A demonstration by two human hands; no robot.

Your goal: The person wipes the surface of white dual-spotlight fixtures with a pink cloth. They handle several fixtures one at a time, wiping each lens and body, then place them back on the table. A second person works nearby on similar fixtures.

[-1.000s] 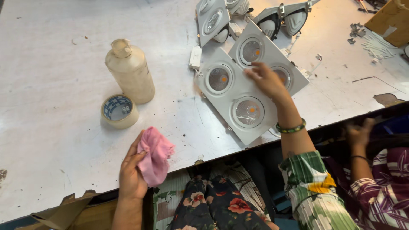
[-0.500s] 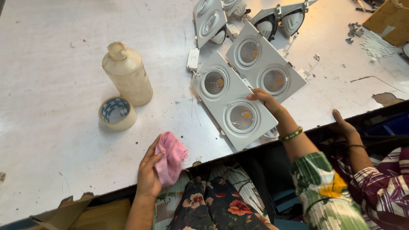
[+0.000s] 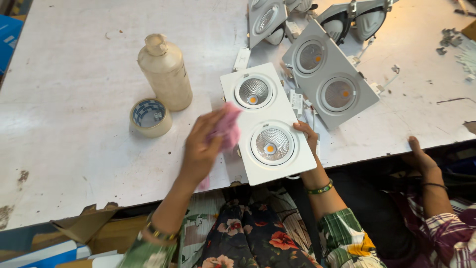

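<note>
A white twin downlight fixture (image 3: pixel 267 121) with two round reflectors lies at the near edge of the worn metal table (image 3: pixel 74 149). My right hand (image 3: pixel 307 136) grips its right side, fingers curled over the edge. My left hand (image 3: pixel 201 149) holds a pink cloth (image 3: pixel 225 130) and presses it against the fixture's left edge.
A cream plastic bottle (image 3: pixel 165 72) and a roll of tape (image 3: pixel 150 116) stand left of the fixture. Another twin fixture (image 3: pixel 327 77) and more light housings (image 3: pixel 267 20) lie behind. Another person's hand (image 3: pixel 421 159) rests on the table edge at right. Cardboard (image 3: pixel 84 223) sits below left.
My right hand has pulled the white fixture toward the table edge. My left hand has come up from below the edge with the pink cloth to the fixture's left side.
</note>
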